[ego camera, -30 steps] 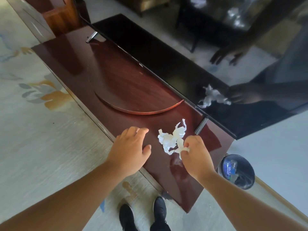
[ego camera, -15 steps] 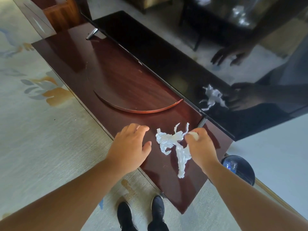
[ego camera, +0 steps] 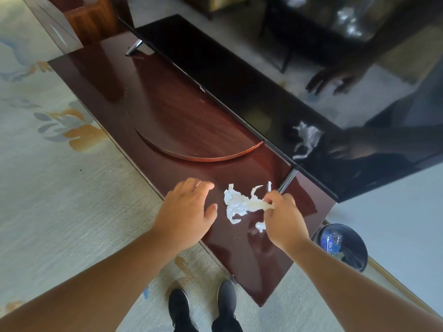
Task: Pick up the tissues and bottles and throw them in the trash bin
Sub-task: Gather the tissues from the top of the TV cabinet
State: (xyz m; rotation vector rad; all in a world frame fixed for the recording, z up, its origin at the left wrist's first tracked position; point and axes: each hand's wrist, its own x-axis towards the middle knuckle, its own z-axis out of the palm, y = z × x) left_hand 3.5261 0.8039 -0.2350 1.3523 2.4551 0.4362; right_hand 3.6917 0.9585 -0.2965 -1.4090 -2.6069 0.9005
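- Crumpled white paper tissue (ego camera: 236,204): located near the right end of the glossy dark red-brown wooden counter (ego camera: 143,104), between the 2 hands, and pulled out into a ragged strip.
- Right hand (ego camera: 284,221): thumb and fingers are curled and pinch the right end of the tissue.
- Small white wad (ego camera: 260,226): shows just beside the thumb side of the right hand. Whether it is joined to the tissue cannot be told.
- Left hand (ego camera: 184,212): palm down at the front edge of the counter, fingers relaxed and slightly bent. It holds nothing and sits just beside the left end of the tissue, apart from it.
- Contact between the left end of the tissue and the counter surface cannot be told.
- Round dark trash bin (ego camera: 360,259): stands on the floor past the right end of the counter, near the right forearm.
- Clear plastic bottle with a blue label (ego camera: 332,240): 1 unit, lying inside the trash bin.
- Black flat-screen television (ego camera: 239,80): stands along the far edge of the counter. Its silver foot (ego camera: 286,180) is just beyond the fingers of the right hand. The screen reflects both hands and the tissue.
- Black shoes (ego camera: 179,307): 2, on the pale patterned carpet (ego camera: 60,188) in front of the counter.
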